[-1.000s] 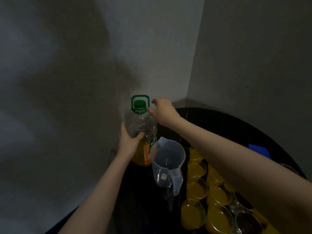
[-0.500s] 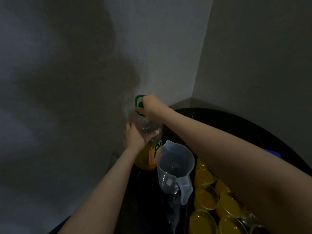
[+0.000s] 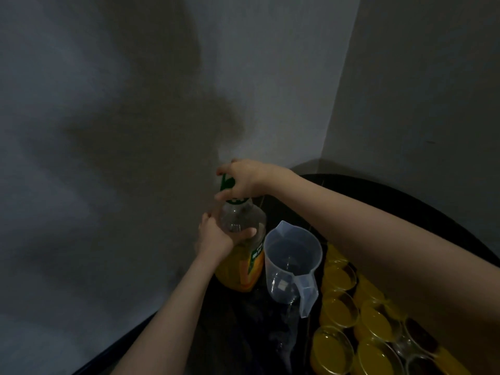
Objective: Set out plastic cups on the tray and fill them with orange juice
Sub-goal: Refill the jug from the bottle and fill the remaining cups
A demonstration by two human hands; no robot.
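The juice bottle (image 3: 240,247) stands upright at the back left of the dark round bench (image 3: 405,196), close to the wall. Its long axis runs vertical, cap end up. The lower half holds orange juice; the upper half is clear and empty.

The right hand (image 3: 249,180) sits directly on top of that axis, its grip clenched over the green cap (image 3: 238,200) and its carrying loop. The cap itself is mostly hidden under the fingers; whether it is loosened cannot be told. The left hand (image 3: 219,236) wraps the clear shoulder of the bottle below, grasping it from the near-left side. The two grips are stacked on one vertical line, right above left.

Judgement: the step in hand is uncapping. The move turns on the upper hand twisting about the upright axis while the lower hand holds the body against rotation. The right hand is the nearer one to the cap.

An empty clear jug (image 3: 292,263) stands just beside the bottle on its right, handle toward the person. Beyond it, to the right, rows of cups (image 3: 338,312) sit packed together, most showing juice; at least one nearer the right edge looks unfilled. The tray under them cannot be made out.
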